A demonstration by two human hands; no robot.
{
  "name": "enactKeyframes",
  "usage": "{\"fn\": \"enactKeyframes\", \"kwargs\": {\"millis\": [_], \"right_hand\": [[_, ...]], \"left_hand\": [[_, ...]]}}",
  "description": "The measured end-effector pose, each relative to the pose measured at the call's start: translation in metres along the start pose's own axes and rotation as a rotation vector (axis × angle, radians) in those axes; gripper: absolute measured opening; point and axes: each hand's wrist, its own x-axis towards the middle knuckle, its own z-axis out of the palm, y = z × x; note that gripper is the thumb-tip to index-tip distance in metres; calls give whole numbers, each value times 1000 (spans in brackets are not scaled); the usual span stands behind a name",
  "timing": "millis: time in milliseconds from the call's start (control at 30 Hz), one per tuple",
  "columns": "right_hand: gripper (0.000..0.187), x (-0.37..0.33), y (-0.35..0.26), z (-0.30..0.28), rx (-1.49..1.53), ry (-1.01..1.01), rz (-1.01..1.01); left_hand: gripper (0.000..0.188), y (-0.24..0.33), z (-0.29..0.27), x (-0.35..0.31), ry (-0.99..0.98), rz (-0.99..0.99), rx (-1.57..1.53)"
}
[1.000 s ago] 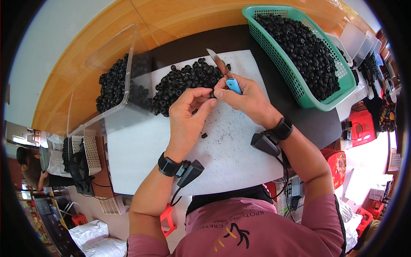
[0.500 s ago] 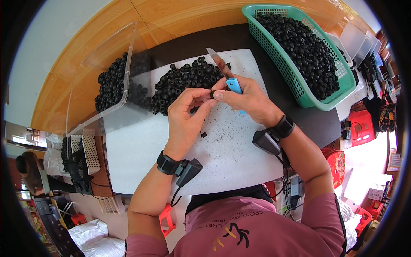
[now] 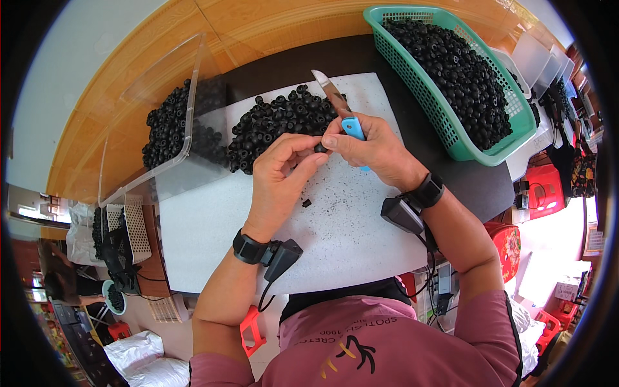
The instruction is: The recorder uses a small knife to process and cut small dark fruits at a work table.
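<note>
- So we're working off just the one head view here, looking down at two bare hands over a white foam-like sheet (image 3: 206, 226).
- Left hand (image 3: 277, 171) is pinching a small black piece (image 3: 320, 148) between thumb and fingertips, coming in from the left.
- Right hand (image 3: 371, 148) is wrapping its lower fingers around a blue-handled knife (image 3: 353, 128), while its thumb and forefinger are meeting the same piece from the right.
- The relation that's mattering: the piece is sitting right between both sets of fingertips, so neither hand is clearly nearer. The blade is pointing away from the wearer and leaning left, lying beyond the piece and apart from it. The piece is looking roundish; we're not making out a long axis.
- Around them, a heap of black pieces (image 3: 277, 126) is lying just past the left hand, a clear bin (image 3: 192, 119) is standing further left, and a green basket (image 3: 412, 90) is sitting off right.
- Versus half a second ago, the piece is showing a rounder side and sitting slightly lower; the knife is barely shifting. Over at far left, another person (image 3: 61, 277) is now leaning near a pale bowl (image 3: 107, 290) we weren't seeing before.
</note>
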Motion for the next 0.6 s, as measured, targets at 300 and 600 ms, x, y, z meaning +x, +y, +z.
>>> {"fn": "enactKeyframes", "kwargs": {"millis": [300,600], "right_hand": [[18,-1,-5,-1,-27,-31,47],[17,-1,-6,-2,-18,-33,55]], "left_hand": [[20,4,-5,2,-33,39,214],[20,9,0,0,-32,-94,-33]]}}
